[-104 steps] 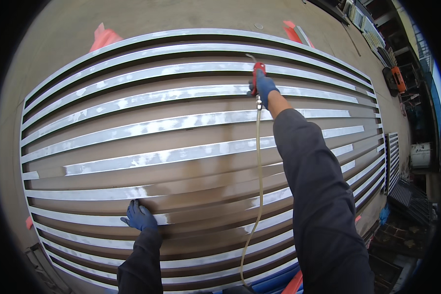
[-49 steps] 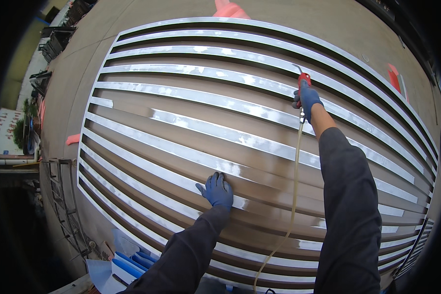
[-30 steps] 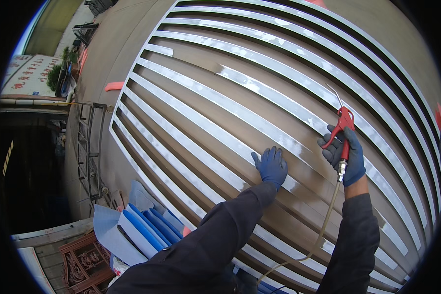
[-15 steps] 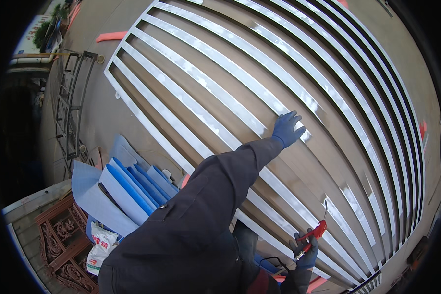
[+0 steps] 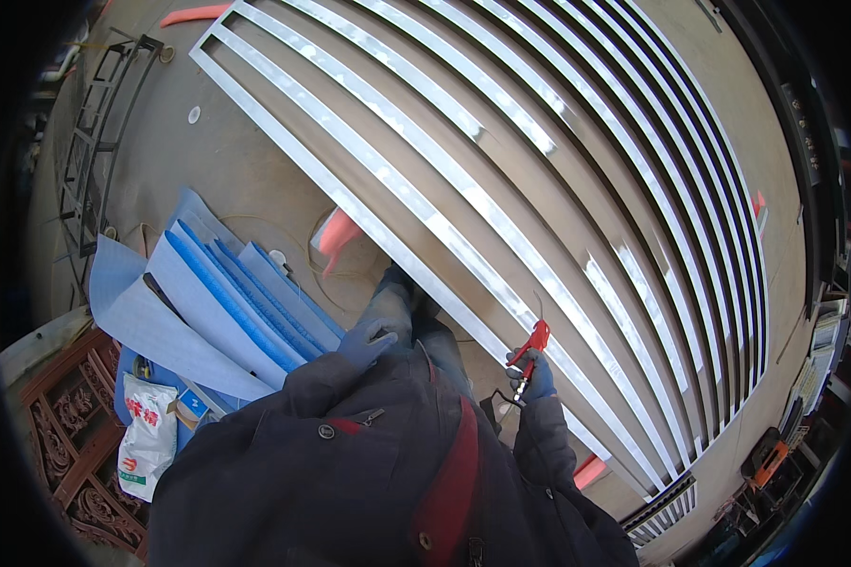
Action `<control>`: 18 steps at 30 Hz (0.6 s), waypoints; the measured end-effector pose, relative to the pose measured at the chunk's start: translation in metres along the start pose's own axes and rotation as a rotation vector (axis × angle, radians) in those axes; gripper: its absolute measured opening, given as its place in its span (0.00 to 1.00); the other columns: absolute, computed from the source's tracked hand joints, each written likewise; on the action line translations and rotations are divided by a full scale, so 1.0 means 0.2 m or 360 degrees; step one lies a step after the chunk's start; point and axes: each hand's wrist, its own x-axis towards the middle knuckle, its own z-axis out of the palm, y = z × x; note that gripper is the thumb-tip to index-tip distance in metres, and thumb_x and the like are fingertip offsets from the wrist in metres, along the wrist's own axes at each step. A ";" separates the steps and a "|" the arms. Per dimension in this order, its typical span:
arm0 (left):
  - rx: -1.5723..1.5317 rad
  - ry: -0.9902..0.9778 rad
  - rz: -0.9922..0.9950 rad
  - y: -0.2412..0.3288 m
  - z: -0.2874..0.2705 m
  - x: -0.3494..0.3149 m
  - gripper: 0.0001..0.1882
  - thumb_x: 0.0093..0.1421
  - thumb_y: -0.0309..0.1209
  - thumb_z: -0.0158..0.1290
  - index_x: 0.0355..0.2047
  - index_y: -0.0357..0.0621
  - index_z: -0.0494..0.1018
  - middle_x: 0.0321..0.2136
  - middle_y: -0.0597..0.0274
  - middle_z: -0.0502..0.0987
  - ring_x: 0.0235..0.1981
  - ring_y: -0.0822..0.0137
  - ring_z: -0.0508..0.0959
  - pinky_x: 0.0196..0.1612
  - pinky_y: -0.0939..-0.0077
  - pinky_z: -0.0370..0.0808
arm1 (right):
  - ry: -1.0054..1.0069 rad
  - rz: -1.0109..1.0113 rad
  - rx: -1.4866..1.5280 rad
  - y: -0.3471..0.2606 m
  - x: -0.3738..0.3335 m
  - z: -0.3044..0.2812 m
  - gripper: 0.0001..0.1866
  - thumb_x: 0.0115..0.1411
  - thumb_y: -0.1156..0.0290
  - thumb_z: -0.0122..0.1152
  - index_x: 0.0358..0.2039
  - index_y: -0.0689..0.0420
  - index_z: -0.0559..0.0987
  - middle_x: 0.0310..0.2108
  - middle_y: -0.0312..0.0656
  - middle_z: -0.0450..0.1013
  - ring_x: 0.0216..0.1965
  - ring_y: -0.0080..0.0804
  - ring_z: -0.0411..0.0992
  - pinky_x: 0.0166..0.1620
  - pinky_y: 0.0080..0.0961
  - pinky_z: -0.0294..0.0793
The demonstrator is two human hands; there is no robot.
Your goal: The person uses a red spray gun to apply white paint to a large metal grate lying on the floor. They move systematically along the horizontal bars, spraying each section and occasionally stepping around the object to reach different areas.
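Observation:
My right hand (image 5: 537,376), in a dark blue glove, grips a red air blow gun (image 5: 531,342) with a thin bent nozzle. The gun hovers over the near slats of a large metal frame (image 5: 397,200) made of several long parallel bars, shiny and patchily bright. A hose fitting shows below the gun's handle. My left hand (image 5: 367,342), gloved as well, hangs beside my leg, clear of the frame. Its fingers look loosely apart and nothing shows in them. The nearest things to it are the blue and pale folded sheets (image 5: 227,302).
Lower left are a white printed bag (image 5: 147,430) and a carved reddish-brown panel (image 5: 76,406). A dark metal rack (image 5: 99,142) stands far left. Pink pieces (image 5: 338,231) lie around and under the frame. An orange item (image 5: 775,463) sits among clutter at right.
My left hand has come off the frame's bars and drawn back to beside my leg. The right hand, still holding the blow gun, has shifted up and left in view. The view itself has turned.

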 end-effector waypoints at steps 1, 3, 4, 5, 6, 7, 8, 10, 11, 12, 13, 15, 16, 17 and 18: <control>0.0033 0.0092 0.0149 -0.02 0.02 -0.07 0.25 0.67 0.45 0.55 0.59 0.43 0.72 0.52 0.58 0.76 0.41 0.68 0.79 0.40 0.74 0.78 | 0.0052 -0.0026 -0.0036 0.05 -0.01 0.00 0.20 0.64 0.50 0.55 0.45 0.54 0.74 0.36 0.44 0.77 0.19 0.29 0.68 0.18 0.26 0.65; 0.0064 0.0216 0.0290 -0.04 0.04 -0.19 0.25 0.68 0.44 0.55 0.58 0.42 0.72 0.51 0.58 0.76 0.39 0.69 0.79 0.39 0.75 0.77 | 0.0135 -0.0093 -0.0080 0.14 -0.03 0.02 0.20 0.66 0.49 0.53 0.40 0.55 0.74 0.33 0.44 0.76 0.17 0.27 0.65 0.17 0.25 0.63; 0.0059 0.0233 0.0274 -0.04 0.06 -0.24 0.24 0.68 0.43 0.55 0.58 0.41 0.72 0.50 0.57 0.76 0.40 0.68 0.79 0.40 0.75 0.77 | 0.0198 -0.0097 -0.0114 0.17 -0.03 0.04 0.21 0.67 0.48 0.53 0.40 0.55 0.74 0.31 0.43 0.76 0.16 0.27 0.65 0.17 0.25 0.63; 0.0036 0.0269 0.0330 -0.05 0.07 -0.29 0.24 0.68 0.42 0.54 0.58 0.40 0.72 0.50 0.56 0.76 0.40 0.68 0.79 0.42 0.75 0.77 | 0.0255 -0.0101 -0.0146 0.20 -0.03 0.06 0.22 0.67 0.46 0.53 0.39 0.54 0.74 0.30 0.43 0.76 0.16 0.27 0.65 0.17 0.25 0.63; 0.0148 0.0299 0.0343 -0.07 0.07 -0.32 0.24 0.68 0.42 0.54 0.58 0.41 0.72 0.50 0.56 0.76 0.39 0.68 0.79 0.40 0.75 0.77 | 0.0368 -0.0121 -0.0180 0.23 -0.03 0.09 0.23 0.67 0.44 0.52 0.39 0.54 0.74 0.29 0.43 0.76 0.16 0.27 0.64 0.17 0.25 0.62; 0.0240 0.0344 0.0425 -0.09 0.08 -0.35 0.24 0.68 0.42 0.54 0.58 0.41 0.72 0.50 0.56 0.76 0.37 0.69 0.79 0.39 0.75 0.77 | 0.0381 -0.0169 -0.0290 0.25 -0.02 0.12 0.29 0.67 0.38 0.51 0.38 0.56 0.76 0.26 0.42 0.75 0.15 0.25 0.64 0.17 0.26 0.63; 0.0328 0.0381 0.0501 -0.12 0.07 -0.38 0.24 0.68 0.42 0.54 0.58 0.42 0.72 0.50 0.57 0.76 0.36 0.69 0.79 0.38 0.75 0.77 | 0.0369 -0.0229 -0.0352 0.27 -0.01 0.15 0.30 0.67 0.37 0.50 0.38 0.56 0.76 0.26 0.41 0.75 0.15 0.25 0.64 0.17 0.26 0.64; 0.0395 0.0407 0.0450 -0.19 0.04 -0.45 0.24 0.68 0.42 0.55 0.59 0.43 0.72 0.50 0.59 0.76 0.33 0.70 0.78 0.36 0.75 0.77 | 0.0462 -0.0336 -0.0498 0.30 0.01 0.24 0.32 0.67 0.36 0.50 0.39 0.58 0.77 0.26 0.41 0.75 0.15 0.24 0.64 0.17 0.26 0.65; 0.0392 0.0447 0.0433 -0.23 0.01 -0.49 0.23 0.68 0.42 0.55 0.58 0.44 0.73 0.49 0.59 0.77 0.32 0.71 0.78 0.36 0.75 0.76 | 0.0428 -0.0384 -0.0533 0.32 0.01 0.28 0.35 0.66 0.34 0.50 0.40 0.59 0.77 0.26 0.39 0.74 0.15 0.23 0.63 0.18 0.26 0.67; 0.0348 0.0481 0.0397 -0.28 -0.02 -0.53 0.23 0.68 0.42 0.55 0.58 0.44 0.73 0.48 0.59 0.77 0.32 0.71 0.78 0.36 0.75 0.76 | 0.0365 -0.0356 -0.0583 0.33 0.01 0.33 0.35 0.66 0.34 0.50 0.40 0.59 0.78 0.26 0.39 0.74 0.15 0.23 0.63 0.18 0.26 0.67; 0.0303 0.0516 0.0361 -0.31 -0.05 -0.58 0.23 0.67 0.42 0.56 0.58 0.45 0.74 0.47 0.59 0.78 0.32 0.71 0.78 0.35 0.75 0.76 | 0.0319 -0.0331 -0.0633 0.35 0.00 0.39 0.35 0.65 0.33 0.50 0.40 0.59 0.78 0.26 0.39 0.74 0.15 0.23 0.63 0.18 0.26 0.67; 0.0132 0.0570 0.0276 -0.36 -0.12 -0.65 0.22 0.67 0.42 0.56 0.57 0.46 0.75 0.44 0.60 0.79 0.33 0.71 0.78 0.36 0.75 0.75 | 0.0297 -0.0287 -0.0738 0.37 -0.01 0.50 0.36 0.64 0.31 0.51 0.37 0.59 0.79 0.25 0.38 0.73 0.15 0.23 0.63 0.19 0.26 0.68; 0.0064 0.0561 0.0222 -0.37 -0.16 -0.67 0.22 0.67 0.42 0.56 0.56 0.45 0.75 0.43 0.60 0.79 0.34 0.71 0.78 0.36 0.75 0.75 | 0.0293 -0.0287 -0.0755 0.39 -0.01 0.57 0.36 0.65 0.32 0.50 0.37 0.58 0.80 0.24 0.36 0.73 0.15 0.23 0.63 0.19 0.26 0.67; -0.0001 0.0549 0.0165 -0.38 -0.21 -0.69 0.22 0.66 0.43 0.56 0.56 0.45 0.75 0.42 0.60 0.79 0.35 0.71 0.78 0.37 0.75 0.75 | 0.0310 -0.0267 -0.0771 0.40 -0.02 0.64 0.35 0.65 0.32 0.50 0.37 0.57 0.80 0.24 0.35 0.73 0.15 0.22 0.62 0.19 0.25 0.66; -0.0096 0.0529 0.0039 -0.39 -0.26 -0.71 0.22 0.66 0.43 0.57 0.56 0.45 0.76 0.41 0.60 0.79 0.36 0.71 0.77 0.38 0.75 0.75 | 0.0358 -0.0233 -0.0787 0.42 -0.02 0.71 0.35 0.65 0.32 0.50 0.36 0.56 0.80 0.24 0.34 0.73 0.15 0.22 0.62 0.19 0.25 0.65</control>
